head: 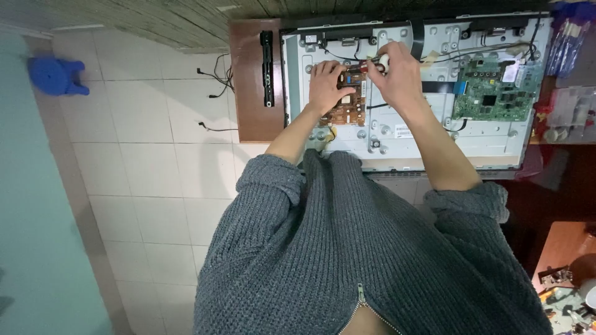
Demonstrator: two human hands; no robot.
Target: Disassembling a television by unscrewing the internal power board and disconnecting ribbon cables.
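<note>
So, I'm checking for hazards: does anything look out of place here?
Loose black cables lie scattered on the tiled floor beside the table. Otherwise nothing stands out.

brown circuit board [349,102] lay flat on the open back of a tv's metal chassis [403,133], left of centre, partly covered by the hands. it carried red and dark parts, with yellow wires at its lower left corner. a screwdriver [377,61] with a pale handle was held over the board's upper right corner, tip hidden.
</note>
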